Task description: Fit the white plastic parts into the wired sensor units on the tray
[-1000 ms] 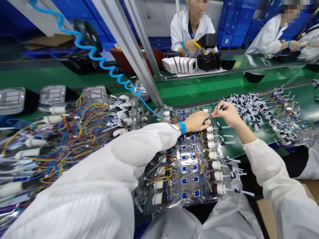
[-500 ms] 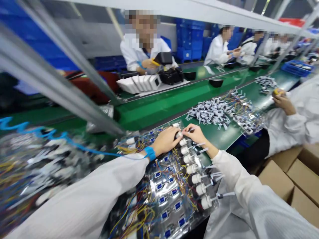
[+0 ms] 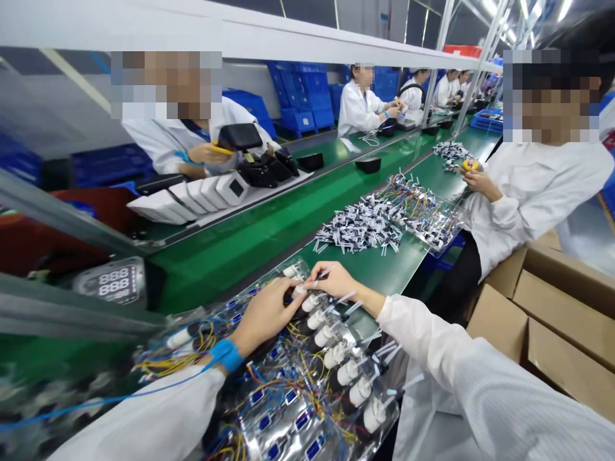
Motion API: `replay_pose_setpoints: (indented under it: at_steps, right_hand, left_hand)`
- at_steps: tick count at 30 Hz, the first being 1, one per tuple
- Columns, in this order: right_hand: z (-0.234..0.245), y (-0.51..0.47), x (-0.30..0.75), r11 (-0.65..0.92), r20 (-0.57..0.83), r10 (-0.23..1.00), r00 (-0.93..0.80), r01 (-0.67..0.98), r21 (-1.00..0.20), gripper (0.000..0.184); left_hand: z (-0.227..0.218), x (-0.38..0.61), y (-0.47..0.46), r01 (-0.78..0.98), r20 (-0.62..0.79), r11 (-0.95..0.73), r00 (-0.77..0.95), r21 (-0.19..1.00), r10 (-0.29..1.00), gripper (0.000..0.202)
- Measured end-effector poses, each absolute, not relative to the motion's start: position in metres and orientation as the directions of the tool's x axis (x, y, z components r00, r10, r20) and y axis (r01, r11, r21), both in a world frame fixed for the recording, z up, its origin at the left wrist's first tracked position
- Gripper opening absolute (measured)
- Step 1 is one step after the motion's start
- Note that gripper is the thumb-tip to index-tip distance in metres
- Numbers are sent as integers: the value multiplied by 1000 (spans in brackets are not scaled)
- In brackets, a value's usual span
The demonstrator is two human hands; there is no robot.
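My left hand (image 3: 266, 312), with a blue strap at the wrist, has its fingers closed around a small white-capped cylinder (image 3: 298, 291) near the far end of a row. Against that cap, my right hand (image 3: 335, 280) pinches a short white tube piece (image 3: 325, 271); its inner end is hidden by fingertips. Several more white-capped cylinders (image 3: 346, 371) run toward me, white tubes with dark clips sticking out to the right. They lie in a clear plastic tray (image 3: 250, 426) with coloured wires (image 3: 307, 384) and small blue parts (image 3: 302, 420).
Beyond my right hand lies a pile of white tube pieces with dark clips (image 3: 360, 224), beside another wired tray (image 3: 427, 218). A green conveyor (image 3: 225, 250) runs behind. Cardboard boxes (image 3: 562, 320) and a seated co-worker (image 3: 533, 179) are at right; a metal post (image 3: 62, 314) stands left.
The view has swung right, so the scene sits further left and the right-hand co-worker shows more fully. Both hands stay at the same cylinder with little visible movement.
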State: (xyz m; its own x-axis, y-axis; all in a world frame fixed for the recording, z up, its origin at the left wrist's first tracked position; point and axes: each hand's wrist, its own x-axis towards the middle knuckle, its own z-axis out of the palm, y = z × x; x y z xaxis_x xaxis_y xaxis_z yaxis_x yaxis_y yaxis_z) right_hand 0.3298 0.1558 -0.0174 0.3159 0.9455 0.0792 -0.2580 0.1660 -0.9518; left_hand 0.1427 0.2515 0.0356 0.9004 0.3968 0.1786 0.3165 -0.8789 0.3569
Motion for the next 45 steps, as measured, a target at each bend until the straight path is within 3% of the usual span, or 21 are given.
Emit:
replay_pose_setpoints:
  at_steps: [14,21,31,38,45]
  right_hand:
    - [-21,161,326,180,89,953,288,-308,-934,67]
    - [-22,161,325,185,117,955,273,-238,-953,64]
    - [6,148,335,208,229,949,215,118,-971,18]
    - [14,144,344,206,223,961,166,114,-972,35]
    - [3,147,351,196,221,951,216,132,-972,36]
  left_hand:
    - [34,141,251,299,221,-889,895,348,388,40]
    - [27,139,256,253,261,-905,900,343,350,40]
    - [23,142,256,225,284,-884,890,409,358,37]
    - [37,148,242,266,247,-857,882,442,401,34]
    - [43,154,244,272,272,-855,868,441,416,25]
